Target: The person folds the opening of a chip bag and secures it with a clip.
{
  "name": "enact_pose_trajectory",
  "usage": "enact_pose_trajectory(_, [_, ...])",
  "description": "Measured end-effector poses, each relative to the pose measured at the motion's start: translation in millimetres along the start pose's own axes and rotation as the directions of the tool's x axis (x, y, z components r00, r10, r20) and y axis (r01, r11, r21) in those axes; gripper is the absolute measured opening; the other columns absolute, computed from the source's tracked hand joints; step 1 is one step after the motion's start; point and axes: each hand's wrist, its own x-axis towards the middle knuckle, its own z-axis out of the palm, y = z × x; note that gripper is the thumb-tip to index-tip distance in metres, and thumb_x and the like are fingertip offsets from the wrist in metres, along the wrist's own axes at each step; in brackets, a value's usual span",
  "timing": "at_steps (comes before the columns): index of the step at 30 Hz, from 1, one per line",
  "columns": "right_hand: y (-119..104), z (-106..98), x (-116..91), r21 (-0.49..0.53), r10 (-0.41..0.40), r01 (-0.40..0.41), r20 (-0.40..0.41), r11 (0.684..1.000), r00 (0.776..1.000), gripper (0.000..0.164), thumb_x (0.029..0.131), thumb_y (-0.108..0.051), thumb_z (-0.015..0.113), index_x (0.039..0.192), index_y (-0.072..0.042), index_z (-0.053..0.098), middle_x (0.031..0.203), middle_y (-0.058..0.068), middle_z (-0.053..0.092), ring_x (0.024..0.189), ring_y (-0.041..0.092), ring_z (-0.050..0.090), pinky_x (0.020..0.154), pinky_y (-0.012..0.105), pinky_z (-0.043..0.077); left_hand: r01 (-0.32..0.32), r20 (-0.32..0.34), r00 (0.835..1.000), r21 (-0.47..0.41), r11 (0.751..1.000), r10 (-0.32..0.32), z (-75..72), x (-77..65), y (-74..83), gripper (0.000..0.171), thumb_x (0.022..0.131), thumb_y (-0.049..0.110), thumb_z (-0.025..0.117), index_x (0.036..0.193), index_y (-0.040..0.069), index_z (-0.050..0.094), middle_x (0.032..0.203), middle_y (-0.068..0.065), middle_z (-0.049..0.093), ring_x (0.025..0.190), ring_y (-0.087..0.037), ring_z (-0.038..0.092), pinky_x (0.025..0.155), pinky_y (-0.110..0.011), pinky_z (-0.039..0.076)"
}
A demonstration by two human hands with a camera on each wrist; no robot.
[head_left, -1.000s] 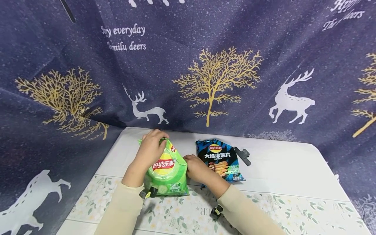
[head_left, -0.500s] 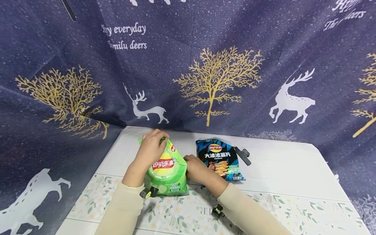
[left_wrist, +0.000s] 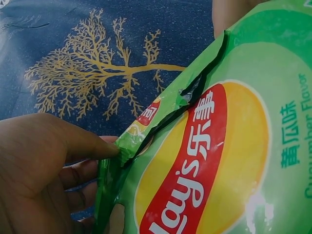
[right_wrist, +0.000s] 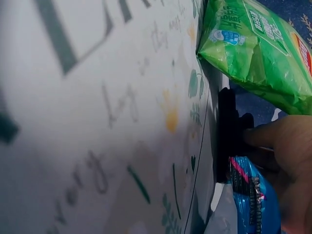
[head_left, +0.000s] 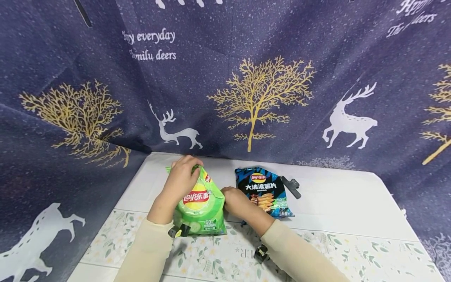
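A green Lay's chip bag [head_left: 202, 203] stands upright at the left, its top folded over. My left hand [head_left: 182, 176] pinches the top left end of that fold, thumb in front, as the left wrist view shows. At the bag's right side is my right hand [head_left: 239, 203], its fingers curled. In the right wrist view its thumb and fingers are at the handle of a black bag clip [right_wrist: 226, 131], which the hand hides in the head view. A blue and black Lay's bag [head_left: 260, 190] lies just right of this hand.
Another black bag clip [head_left: 291, 187] lies right of the blue bag. A white floral cloth [head_left: 352, 250] covers the table. Behind hangs a dark blue curtain [head_left: 197, 90] with printed deer and trees.
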Motion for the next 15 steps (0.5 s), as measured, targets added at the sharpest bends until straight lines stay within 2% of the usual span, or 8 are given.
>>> enact_pose_trajectory(7, [-0.9,2.7,2.9,0.046,0.049,-0.049,0.001,0.998,0.999,0.017,0.095,-0.009,0.068,0.109,-0.013,0.076,0.109,0.005,0.074,0.103,0.02,0.07,0.089,0.035,0.058,-0.007,-0.004,1.0,-0.001,1.0,0.007,-0.2,-0.4,-0.4,0.016,0.098,0.01,0.062,0.108,0.009,0.073,0.108,-0.008,0.069,0.114,-0.029,0.062,0.1,-0.051,0.039])
enact_pose_trajectory(15, [-5.4,-1.2,3.6,0.079,0.074,-0.071,-0.034,0.994,0.997,0.02,0.098,-0.017,0.066,0.116,-0.015,0.074,0.105,0.002,0.072,0.1,0.017,0.07,0.086,0.033,0.058,-0.005,-0.003,1.0,-0.002,1.0,0.005,-1.4,-1.0,0.7,0.015,0.098,0.011,0.061,0.107,0.01,0.073,0.109,-0.008,0.069,0.115,-0.029,0.062,0.101,-0.051,0.039])
